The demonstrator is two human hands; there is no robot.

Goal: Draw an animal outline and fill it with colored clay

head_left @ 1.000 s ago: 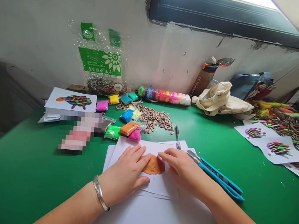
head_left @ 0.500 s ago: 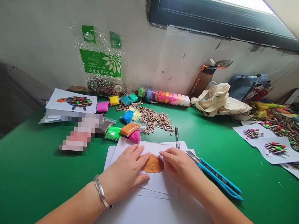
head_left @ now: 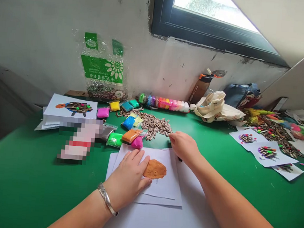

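Note:
My left hand lies flat on the white paper, fingers stretched, a silver bangle on its wrist. Its index finger and thumb border a flattened oval of orange clay on the sheet. Pencil lines show below the clay. At the right edge of a pile of sunflower seeds is my right hand, its fingers drawn together at the tips. Whatever they pinch, if anything, is hidden. Bags of orange clay and green clay lie behind the paper.
A turtle picture made with seeds tops a paper stack at left. Along the wall stand a seed bag, a row of coloured clay, a bottle and a cloth bag. Finished seed pictures lie at right.
My right hand has left the clay's right edge and moved forward to the seed pile. My left hand stays by the clay. The view has shifted slightly.

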